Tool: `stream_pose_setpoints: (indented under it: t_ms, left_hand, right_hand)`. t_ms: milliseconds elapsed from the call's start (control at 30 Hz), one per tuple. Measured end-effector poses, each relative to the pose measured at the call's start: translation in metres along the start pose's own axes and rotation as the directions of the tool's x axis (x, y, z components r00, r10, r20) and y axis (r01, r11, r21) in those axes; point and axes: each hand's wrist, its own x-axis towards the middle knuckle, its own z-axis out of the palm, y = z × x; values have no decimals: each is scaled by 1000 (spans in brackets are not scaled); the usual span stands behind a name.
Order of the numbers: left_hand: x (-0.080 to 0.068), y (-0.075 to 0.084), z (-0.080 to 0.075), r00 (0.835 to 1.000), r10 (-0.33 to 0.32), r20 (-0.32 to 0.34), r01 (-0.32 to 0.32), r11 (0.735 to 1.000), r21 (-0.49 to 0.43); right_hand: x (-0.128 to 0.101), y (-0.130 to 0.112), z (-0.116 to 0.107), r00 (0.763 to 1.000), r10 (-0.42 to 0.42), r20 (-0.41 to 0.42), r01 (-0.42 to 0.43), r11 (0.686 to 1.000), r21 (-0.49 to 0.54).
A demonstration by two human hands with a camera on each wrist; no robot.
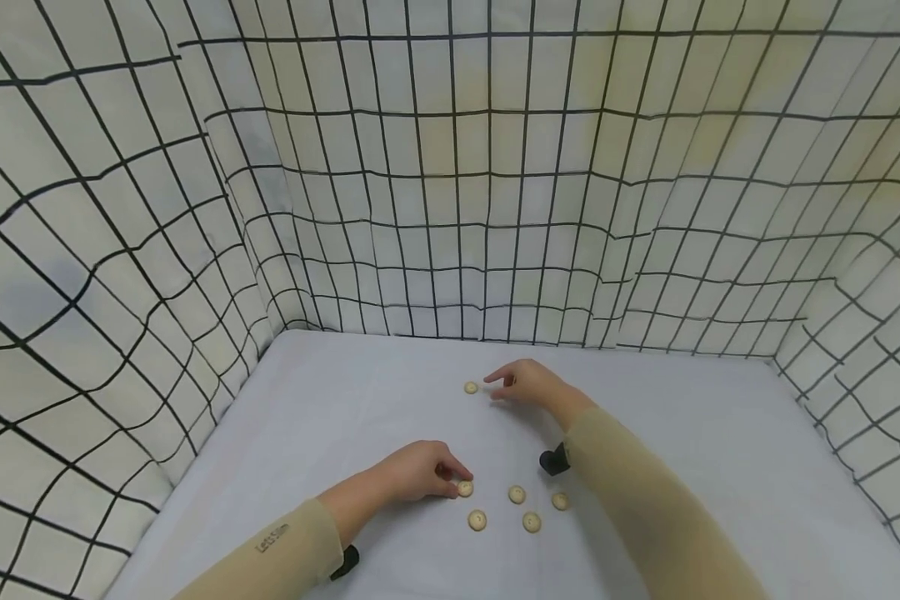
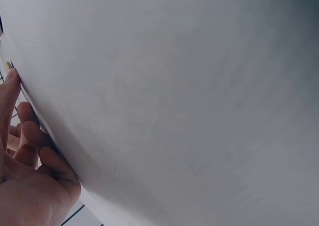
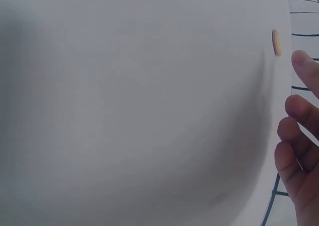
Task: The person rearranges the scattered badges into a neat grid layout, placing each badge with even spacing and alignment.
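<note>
Left hand: fingers pinch a button on the surface. Right hand: fingers loosely spread, just beside the far button. Four buttons lie between.

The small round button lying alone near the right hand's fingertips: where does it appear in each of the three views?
Head: the lone button lies at centre on the white table, just left of the right hand.
Left wrist: not in it; only the left hand and the table.
Right wrist: near the upper right edge, seen edge-on, above the fingertips.
Shared landmark: the white table.
</note>
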Motion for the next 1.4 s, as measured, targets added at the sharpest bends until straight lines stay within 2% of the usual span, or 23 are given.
stream_pose_setpoints:
  t_ms: [233,400,700,1167,1400]
  left_hand:
    - [-1,-1,3,1000,-16,9,16,1000,-6]
    - [3,-1,3,1000,-13,4,13,1000,-2]
    - [6,0,0,1000,-5,1,5,1000,13]
    - [4,-2,4,1000,-13,-10,13,1000,1]
    - [2,-3,3,1000,-12,-11,12,1000,-8]
  right_hand:
    - [-15,19,-1,1000,-19,17,18,999,38]
    - [-28,29,-7,1000,-25,-3,25,999,21]
    - [-55,38,-14,999,-20,25,20,1000,-1]
    - [-110,60,-12,990,-129,57,131,991,-21]
    - [-141,73,-8,969,-235,74,235,972,1]
